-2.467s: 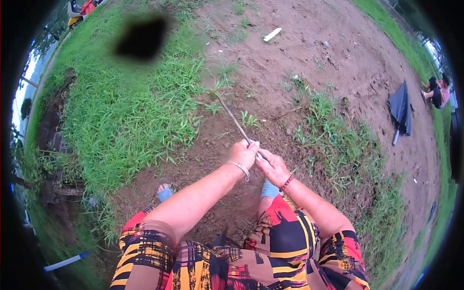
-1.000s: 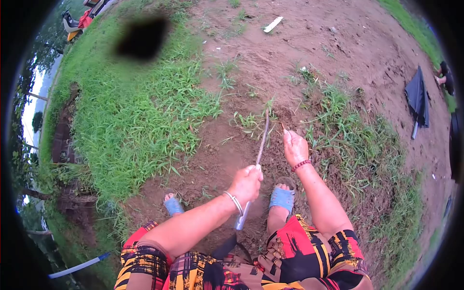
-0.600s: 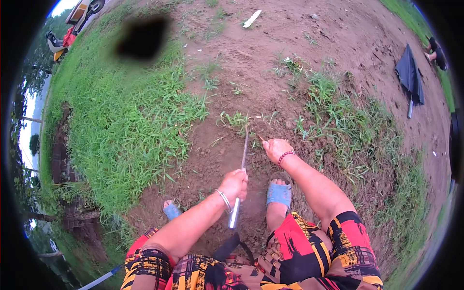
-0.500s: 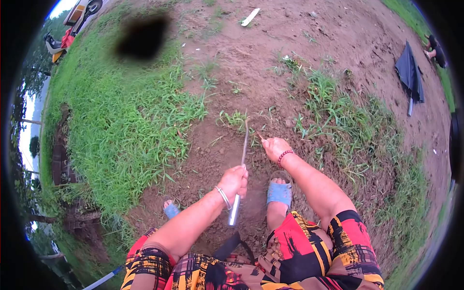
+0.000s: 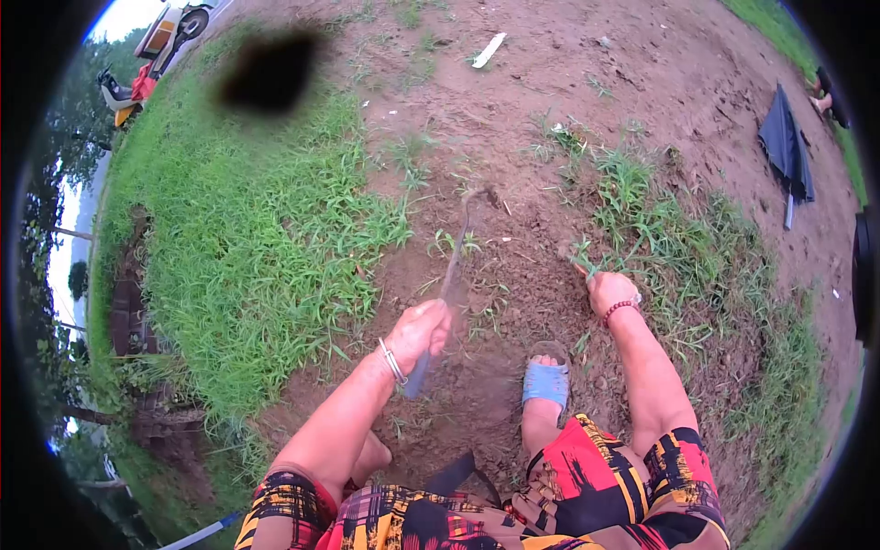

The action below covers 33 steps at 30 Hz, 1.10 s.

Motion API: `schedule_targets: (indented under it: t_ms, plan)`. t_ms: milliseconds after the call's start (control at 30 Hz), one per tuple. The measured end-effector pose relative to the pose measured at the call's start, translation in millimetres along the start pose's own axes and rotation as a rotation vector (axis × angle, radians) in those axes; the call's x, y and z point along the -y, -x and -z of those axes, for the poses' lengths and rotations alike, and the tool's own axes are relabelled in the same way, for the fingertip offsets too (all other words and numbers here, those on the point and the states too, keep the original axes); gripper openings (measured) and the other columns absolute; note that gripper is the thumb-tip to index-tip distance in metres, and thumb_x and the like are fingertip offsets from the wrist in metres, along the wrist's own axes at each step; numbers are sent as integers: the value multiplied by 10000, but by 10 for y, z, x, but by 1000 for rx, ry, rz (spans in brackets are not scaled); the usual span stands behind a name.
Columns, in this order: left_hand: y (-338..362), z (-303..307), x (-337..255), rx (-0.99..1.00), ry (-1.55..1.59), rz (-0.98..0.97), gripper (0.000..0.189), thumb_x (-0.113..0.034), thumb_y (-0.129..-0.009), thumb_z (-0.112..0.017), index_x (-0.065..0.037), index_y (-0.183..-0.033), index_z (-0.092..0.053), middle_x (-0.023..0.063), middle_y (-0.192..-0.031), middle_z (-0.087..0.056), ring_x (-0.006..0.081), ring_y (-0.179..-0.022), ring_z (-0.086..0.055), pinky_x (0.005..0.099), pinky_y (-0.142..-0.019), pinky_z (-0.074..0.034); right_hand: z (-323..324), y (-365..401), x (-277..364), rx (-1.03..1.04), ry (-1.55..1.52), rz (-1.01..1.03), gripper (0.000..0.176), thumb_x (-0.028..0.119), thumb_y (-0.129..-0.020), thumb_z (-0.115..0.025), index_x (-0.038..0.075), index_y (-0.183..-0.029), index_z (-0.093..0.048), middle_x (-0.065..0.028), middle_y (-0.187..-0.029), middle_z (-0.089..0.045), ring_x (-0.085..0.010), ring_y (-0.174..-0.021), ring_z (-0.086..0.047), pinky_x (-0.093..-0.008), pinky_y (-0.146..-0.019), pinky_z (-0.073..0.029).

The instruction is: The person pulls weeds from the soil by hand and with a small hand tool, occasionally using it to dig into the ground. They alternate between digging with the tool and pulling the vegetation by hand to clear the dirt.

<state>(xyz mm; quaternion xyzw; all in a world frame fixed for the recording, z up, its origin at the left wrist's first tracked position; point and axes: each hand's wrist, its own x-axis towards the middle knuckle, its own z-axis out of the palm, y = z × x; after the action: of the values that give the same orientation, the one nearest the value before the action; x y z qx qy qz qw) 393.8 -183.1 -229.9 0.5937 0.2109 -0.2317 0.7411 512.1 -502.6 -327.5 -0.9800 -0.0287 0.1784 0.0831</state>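
Observation:
My left hand (image 5: 422,328) is wrapped round a long thin metal tool (image 5: 456,258) with a bluish handle; its bent tip touches the bare soil near a small green tuft (image 5: 455,242). Further right, my right hand (image 5: 611,291) is closed, with a bit of green weed (image 5: 585,260) and a thin brownish piece at its fingertips. It is beside the right-hand grass patch (image 5: 660,211). Below and between the hands lies brown soil, with my foot in a blue sandal (image 5: 546,381).
Thick grass (image 5: 266,247) covers the left side. A closed dark umbrella (image 5: 786,151) lies at the right, near a partly visible person (image 5: 825,95). A white strip (image 5: 489,50) lies on the soil at the top. Parked scooters (image 5: 131,89) stand at the upper left.
My right hand has moved right, to the grass patch, and green weed now shows at its fingers. My left hand has shifted left and the tool's tip has moved up. The view has shifted slightly.

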Motion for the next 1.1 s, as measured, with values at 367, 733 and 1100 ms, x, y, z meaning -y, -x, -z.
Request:
schedule_targets:
  t_ms: [367,733,1100]
  plan:
    - [186,271,396,-117,-221,-5,416,-386,-926,-416,-113,-612,-399,-56,-524,-359,58,-439,-324,224,-405,-271,1018,619,1205,-58,-595,472,373,354,-893,-399,70,-713,-560,-179,-654,-566,-378,-657,-553,-459,-586,-424]
    - [293,135,587,-128,-193,23,424,-434,-915,-417,-116,-639,-379,-38,-511,-327,64,-409,-301,212,-367,-243,465,370,1287,-13,-617,405,421,349,-890,-370,28,-717,-579,-216,-700,-574,-402,-690,-552,-464,-627,-426]
    - [182,86,341,62,50,30,442,-407,-946,-337,-85,-646,-366,-12,-492,-286,85,-390,-245,229,-352,-221,-22,-128,599,-31,-456,172,418,349,-886,-376,26,-843,-637,-209,-807,-617,-379,-779,-584,-446,-723,-455]
